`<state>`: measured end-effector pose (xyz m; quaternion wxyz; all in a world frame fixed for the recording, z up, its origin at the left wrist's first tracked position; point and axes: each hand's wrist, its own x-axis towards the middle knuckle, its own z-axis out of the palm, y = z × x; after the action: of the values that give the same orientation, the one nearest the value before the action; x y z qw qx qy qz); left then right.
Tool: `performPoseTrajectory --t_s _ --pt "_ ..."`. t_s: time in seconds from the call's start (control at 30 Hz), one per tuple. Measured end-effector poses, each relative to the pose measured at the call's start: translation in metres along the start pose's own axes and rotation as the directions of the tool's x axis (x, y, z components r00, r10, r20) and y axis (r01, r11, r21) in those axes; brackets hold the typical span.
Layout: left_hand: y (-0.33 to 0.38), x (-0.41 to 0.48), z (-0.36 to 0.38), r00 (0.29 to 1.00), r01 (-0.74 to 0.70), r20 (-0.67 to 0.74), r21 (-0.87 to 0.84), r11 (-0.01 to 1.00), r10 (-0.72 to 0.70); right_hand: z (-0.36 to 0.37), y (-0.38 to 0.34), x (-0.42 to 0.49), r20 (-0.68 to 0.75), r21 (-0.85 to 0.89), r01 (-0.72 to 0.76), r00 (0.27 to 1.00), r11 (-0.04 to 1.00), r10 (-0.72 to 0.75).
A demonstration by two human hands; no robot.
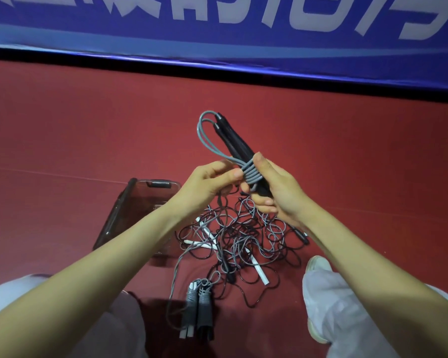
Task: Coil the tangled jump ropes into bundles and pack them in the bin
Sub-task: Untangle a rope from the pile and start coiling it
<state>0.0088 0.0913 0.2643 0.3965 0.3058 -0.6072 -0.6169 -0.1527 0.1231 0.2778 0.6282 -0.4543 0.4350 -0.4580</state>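
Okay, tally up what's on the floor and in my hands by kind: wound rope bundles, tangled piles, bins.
Bundles: 3. The held bundle is gripped by the right hand and pinched by the left hand; on the floor there seem to be two, a grey bundle beside a black bundle.
Tangled pile: 1
Bin: 1
Total: 5

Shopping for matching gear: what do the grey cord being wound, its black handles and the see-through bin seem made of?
Grey round cord: smooth, likely plastic-coated or rubbery; it bends in even loops with a faint sheen. Black tapered handles: matte, probably plastic or foam; too dark to tell. Smoky see-through rectangular bin: rigid plastic; red floor shows through its glossy walls.
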Motion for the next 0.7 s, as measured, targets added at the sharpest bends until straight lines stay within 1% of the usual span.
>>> performPoseTrajectory --t_s 0.07,0.17,0.27,0.33,0.37,0.43,0.53,0.6,0.7 --pt "0.002 0.0 -0.002 1.0 0.005 0.003 0.031 0.999 -0.005 -0.001 0.001 0.001 -0.002 -0.036 -0.005 1.0 0.999 0.005" --pt "0.0 -0.001 -0.005 1.0 0.007 0.008 0.126 0.992 -0.008 -0.001 0.001 0.002 -0.01 -0.133 -0.005 1.0 0.991 0.004" --pt "0.001 -0.004 -0.002 1.0 0.019 0.003 0.168 0.986 -0.02 -0.001 -0.002 0.001 -0.032 -0.206 -0.011 0.999 0.978 0.005" --pt "0.001 -0.005 0.0 1.0 0.017 -0.006 0.189 0.982 -0.016 -0.001 -0.003 0.001 -0.043 -0.223 -0.024 0.999 0.975 0.015" --pt "0.001 -0.005 0.0 1.0 0.013 -0.005 0.183 0.983 -0.012 -0.001 -0.002 0.002 -0.046 -0.211 -0.025 0.999 0.977 0.016" --pt "0.003 -0.004 -0.001 1.0 0.002 0.023 0.145 0.989 -0.006 0.001 -0.001 0.001 -0.033 -0.127 -0.011 0.999 0.992 0.007" --pt "0.01 -0.001 -0.004 0.993 0.012 0.113 0.129 0.992 -0.027 0.002 -0.002 -0.001 -0.005 0.019 0.002 1.0 1.0 -0.002" --pt "0.012 0.002 -0.01 0.983 0.071 0.154 0.177 0.982 -0.099 -0.002 -0.006 -0.002 0.016 0.097 -0.014 1.0 0.995 0.012" --pt "0.01 0.006 -0.028 0.961 0.153 0.175 0.32 0.935 -0.216 -0.012 -0.015 -0.002 0.084 0.209 -0.044 0.996 0.977 0.027"
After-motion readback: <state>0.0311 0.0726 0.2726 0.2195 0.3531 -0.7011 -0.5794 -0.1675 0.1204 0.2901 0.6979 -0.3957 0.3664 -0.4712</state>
